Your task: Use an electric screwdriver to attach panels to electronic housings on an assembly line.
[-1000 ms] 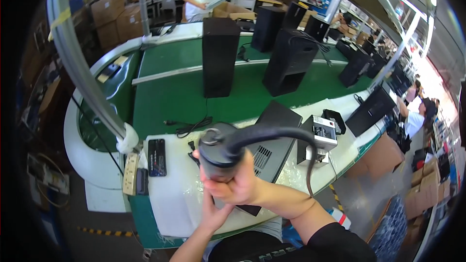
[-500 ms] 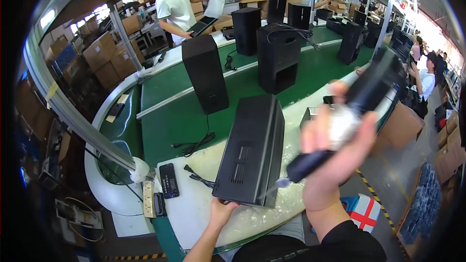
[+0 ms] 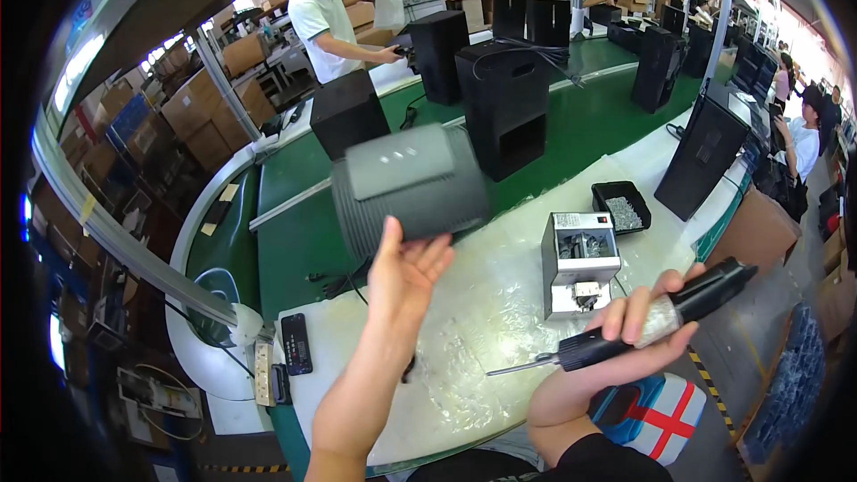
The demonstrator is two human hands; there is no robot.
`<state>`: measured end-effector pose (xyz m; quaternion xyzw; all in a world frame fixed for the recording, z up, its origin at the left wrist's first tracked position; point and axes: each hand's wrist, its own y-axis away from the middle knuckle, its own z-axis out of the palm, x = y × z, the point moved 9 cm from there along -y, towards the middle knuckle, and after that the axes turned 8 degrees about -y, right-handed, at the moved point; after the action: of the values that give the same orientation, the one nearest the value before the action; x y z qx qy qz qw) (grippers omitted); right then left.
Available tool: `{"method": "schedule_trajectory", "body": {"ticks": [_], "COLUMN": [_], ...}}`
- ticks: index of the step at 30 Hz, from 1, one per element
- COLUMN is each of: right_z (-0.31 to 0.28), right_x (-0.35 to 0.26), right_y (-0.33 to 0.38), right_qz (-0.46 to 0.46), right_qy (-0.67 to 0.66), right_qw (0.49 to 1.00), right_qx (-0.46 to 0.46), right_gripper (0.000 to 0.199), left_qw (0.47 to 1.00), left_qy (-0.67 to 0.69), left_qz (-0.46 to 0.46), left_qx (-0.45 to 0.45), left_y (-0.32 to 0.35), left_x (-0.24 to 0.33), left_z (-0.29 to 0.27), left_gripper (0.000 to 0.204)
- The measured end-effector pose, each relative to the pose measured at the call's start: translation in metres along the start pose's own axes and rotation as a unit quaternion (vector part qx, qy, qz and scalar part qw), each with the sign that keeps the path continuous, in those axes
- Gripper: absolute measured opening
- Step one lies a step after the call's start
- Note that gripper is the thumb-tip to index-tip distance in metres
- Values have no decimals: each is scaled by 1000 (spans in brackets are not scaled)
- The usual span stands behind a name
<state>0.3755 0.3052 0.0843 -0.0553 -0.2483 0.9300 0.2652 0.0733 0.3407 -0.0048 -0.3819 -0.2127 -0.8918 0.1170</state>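
Note:
A black speaker box [image 3: 411, 178], blurred by motion and tipped over, is held up above the near part of the green conveyor. My left hand [image 3: 402, 272] grips its near edge, thumb up against it and fingers along the underside. To the right, my right hand [image 3: 629, 330] is wrapped round a black electric screwdriver [image 3: 714, 290] with a clear middle section. Its long thin bit points left over the plastic-covered worktop [image 3: 455, 357]. Just beyond that hand stands a small grey screw feeder [image 3: 585, 254]. Behind the feeder, a black tray [image 3: 616, 192] holds small screws.
More black speaker boxes [image 3: 504, 107] stand on the green conveyor [image 3: 580, 134]; another [image 3: 703, 152] leans at the right. A phone-like black panel [image 3: 297, 344] lies by a power strip [image 3: 264, 373]. A metal post [image 3: 170, 259] rises at left. A co-worker [image 3: 326, 27] stands across the conveyor.
My left hand has lifted the speaker box off the worktop and carried it forward over the conveyor, turning it. My right hand has lowered with the screwdriver, uncovering the screw feeder and tray.

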Motion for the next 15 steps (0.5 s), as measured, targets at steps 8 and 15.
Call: {"method": "schedule_trajectory", "body": {"ticks": [8,15], "right_z": [-43,-92], "right_x": [45,69], "right_y": [-14,-20], "right_qz": [47,114], "right_qy": [5,52], "right_qw": [995,987], "right_qx": [88,101], "right_gripper": [48,50], "left_qw": [989,902], "left_qy": [-125,-423], "left_qz": [19,-39], "left_qx": [80,77], "left_y": [-80,-107], "left_x": [79,112], "left_z": [21,8], "left_gripper": [56,52]}}
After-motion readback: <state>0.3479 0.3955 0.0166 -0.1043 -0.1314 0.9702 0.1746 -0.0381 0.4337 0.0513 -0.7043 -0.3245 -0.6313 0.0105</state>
